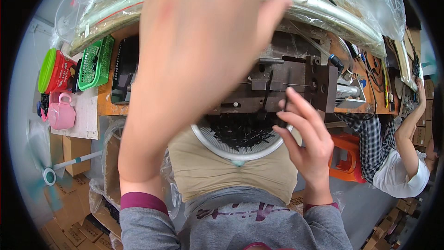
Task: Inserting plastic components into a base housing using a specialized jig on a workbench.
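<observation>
My left hand (203, 32) is raised close to the camera and smeared by motion. Its thumb points to the right, while the fingers run out at the top edge. My right hand (307, 136) is closed, thumb against fingers, on a thin black strip (285, 104) standing roughly upright in front of a dark metal fixture (296, 97). Another slim black piece (268, 90) lies across the fixture. Below it, over my lap, a white round basket (226, 153) holds many small black pieces (243, 132). My left forearm covers part of the bench.
Long plastic-wrapped bundles (323, 11) arch across the back of the wooden bench (108, 106). To the left stand a green basket (95, 65), a pink cup (62, 111) and a black tray (125, 71). A metal cylinder (348, 91) sits right; beyond it a person (402, 171) works near an orange stool (344, 155).
</observation>
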Motion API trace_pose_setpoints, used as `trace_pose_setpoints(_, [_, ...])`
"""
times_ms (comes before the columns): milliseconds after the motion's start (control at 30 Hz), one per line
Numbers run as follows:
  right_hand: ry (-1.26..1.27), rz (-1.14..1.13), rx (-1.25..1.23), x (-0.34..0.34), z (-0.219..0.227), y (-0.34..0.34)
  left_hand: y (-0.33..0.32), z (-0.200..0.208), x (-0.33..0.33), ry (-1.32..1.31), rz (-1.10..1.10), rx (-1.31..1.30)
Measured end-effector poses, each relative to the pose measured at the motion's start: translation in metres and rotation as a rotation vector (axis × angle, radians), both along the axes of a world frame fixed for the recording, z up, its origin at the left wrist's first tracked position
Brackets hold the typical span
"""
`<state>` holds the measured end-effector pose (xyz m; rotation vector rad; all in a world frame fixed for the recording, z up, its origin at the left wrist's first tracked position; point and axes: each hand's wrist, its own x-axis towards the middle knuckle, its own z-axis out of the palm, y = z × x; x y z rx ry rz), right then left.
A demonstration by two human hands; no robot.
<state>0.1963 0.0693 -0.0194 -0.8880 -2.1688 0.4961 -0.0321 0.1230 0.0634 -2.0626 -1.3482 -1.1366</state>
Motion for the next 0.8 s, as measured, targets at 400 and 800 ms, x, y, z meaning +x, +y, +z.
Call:
trace_pose_setpoints(400, [-0.27, 0.047, 0.183, -0.014, 0.004, 0.013, 0.045, 0.033, -0.003, -0.408, -0.023, -0.563])
trace_pose_setpoints(800, [0.026, 0.029, 0.132, -0.017, 0.076, 0.087, -0.078, -0.027, 0.009, -0.375, -0.197, -0.334])
